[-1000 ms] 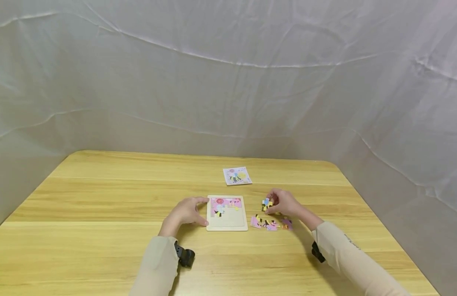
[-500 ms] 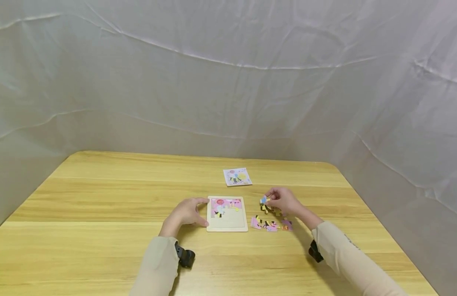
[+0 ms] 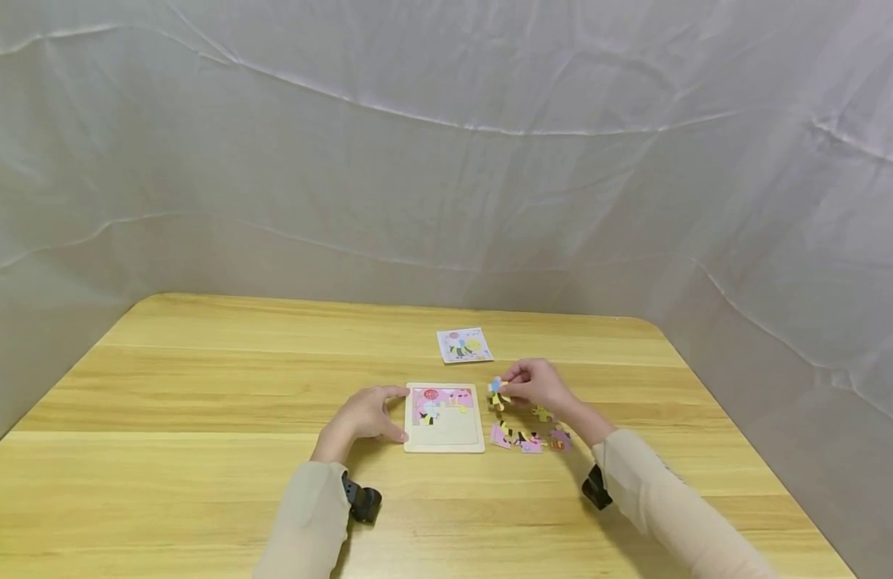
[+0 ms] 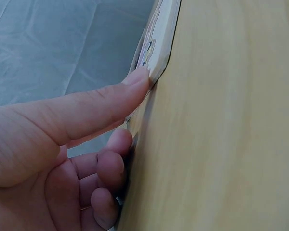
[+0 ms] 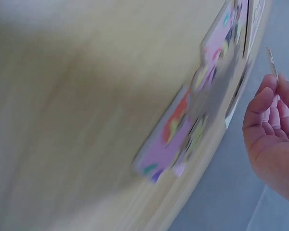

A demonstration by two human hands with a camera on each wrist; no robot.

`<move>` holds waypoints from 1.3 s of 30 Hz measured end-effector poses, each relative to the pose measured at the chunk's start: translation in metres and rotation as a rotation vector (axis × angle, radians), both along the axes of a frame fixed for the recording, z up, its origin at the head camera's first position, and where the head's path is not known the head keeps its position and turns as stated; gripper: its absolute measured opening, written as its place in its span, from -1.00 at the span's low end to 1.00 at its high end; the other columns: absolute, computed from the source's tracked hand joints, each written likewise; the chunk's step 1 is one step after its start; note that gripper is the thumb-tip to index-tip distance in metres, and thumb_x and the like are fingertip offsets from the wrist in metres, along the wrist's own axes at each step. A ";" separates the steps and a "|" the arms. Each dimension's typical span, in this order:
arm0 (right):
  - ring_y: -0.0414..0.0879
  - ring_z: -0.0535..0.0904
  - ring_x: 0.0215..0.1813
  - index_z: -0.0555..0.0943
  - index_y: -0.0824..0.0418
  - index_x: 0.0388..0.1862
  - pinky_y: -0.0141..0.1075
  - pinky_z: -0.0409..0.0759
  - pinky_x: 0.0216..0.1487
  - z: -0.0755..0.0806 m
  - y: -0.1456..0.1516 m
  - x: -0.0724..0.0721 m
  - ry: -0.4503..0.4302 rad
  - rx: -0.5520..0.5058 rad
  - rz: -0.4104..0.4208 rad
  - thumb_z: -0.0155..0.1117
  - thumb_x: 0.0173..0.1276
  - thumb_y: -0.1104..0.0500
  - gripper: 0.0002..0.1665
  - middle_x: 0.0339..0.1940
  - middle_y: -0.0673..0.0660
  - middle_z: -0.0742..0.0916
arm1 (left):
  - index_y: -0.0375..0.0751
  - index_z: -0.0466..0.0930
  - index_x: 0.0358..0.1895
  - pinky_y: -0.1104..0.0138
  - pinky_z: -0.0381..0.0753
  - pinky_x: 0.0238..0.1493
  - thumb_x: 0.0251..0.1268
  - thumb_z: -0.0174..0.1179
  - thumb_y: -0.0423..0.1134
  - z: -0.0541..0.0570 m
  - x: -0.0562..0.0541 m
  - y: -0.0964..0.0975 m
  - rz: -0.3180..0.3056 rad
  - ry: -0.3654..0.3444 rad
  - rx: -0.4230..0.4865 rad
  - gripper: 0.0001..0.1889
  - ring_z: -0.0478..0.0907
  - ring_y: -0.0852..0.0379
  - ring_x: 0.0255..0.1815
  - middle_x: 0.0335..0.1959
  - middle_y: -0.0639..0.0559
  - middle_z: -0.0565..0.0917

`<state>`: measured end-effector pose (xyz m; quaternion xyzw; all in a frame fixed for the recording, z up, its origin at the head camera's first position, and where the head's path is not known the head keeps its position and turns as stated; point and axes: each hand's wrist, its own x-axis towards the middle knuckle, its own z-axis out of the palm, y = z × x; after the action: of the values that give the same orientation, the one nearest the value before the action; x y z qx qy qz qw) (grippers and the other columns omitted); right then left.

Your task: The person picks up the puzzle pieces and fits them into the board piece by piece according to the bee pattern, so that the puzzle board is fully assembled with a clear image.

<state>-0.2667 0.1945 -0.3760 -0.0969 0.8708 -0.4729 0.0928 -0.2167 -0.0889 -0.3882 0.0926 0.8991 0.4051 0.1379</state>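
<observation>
The left hand (image 3: 362, 412) is spreading its thumb and forefinger along the left side of the tray (image 3: 446, 447), the thumb touching near the close corner and the forefinger reaching toward the far one; in the left wrist view its other fingers are bending loosely below. The tray is lying flat on the table (image 3: 200, 490), with fitted pieces (image 3: 432, 395) filling its far strip and part of its left side, while bare board is showing across the rest. The right hand (image 3: 540, 388) is pinching a blue, yellow and black piece (image 3: 497, 397) between thumb and fingertips, holding it raised and tilted just beside the tray's right edge. Loose pieces (image 3: 531, 447), mostly pink, are lying in a cluster to the right of the tray, with a yellow piece (image 3: 542, 413) sitting just beyond them. A card (image 3: 464, 346) bearing a bee picture is lying beyond the tray, apart from it. Pale cloth (image 3: 446, 177) is hanging behind the table.
</observation>
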 end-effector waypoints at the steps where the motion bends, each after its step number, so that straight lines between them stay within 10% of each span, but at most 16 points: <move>1: -0.12 0.53 -0.56 0.53 0.42 -0.38 -0.30 0.54 -0.51 0.000 -0.003 0.000 -0.011 -0.008 0.001 0.31 0.08 0.34 -0.83 -0.58 0.12 0.58 | -0.20 0.36 0.21 0.40 0.30 -0.63 -0.23 0.42 -0.37 0.000 0.000 0.000 0.001 -0.001 -0.001 -0.25 0.27 0.21 -0.78 -0.76 0.04 0.39; 39: -0.15 0.52 -0.70 0.55 0.43 -0.43 -0.32 0.53 -0.60 -0.011 -0.072 0.012 -0.145 -0.024 0.111 0.30 0.05 0.40 -0.89 -0.67 0.18 0.63 | -0.21 0.37 0.20 0.36 0.37 -0.55 -0.23 0.42 -0.37 0.000 0.000 0.000 -0.004 0.008 0.005 -0.25 0.32 0.19 -0.75 -0.74 0.03 0.41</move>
<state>-0.2546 0.1221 -0.3867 -0.1116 0.8494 -0.4832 0.1805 -0.2170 -0.0885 -0.3884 0.0964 0.8984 0.4067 0.1350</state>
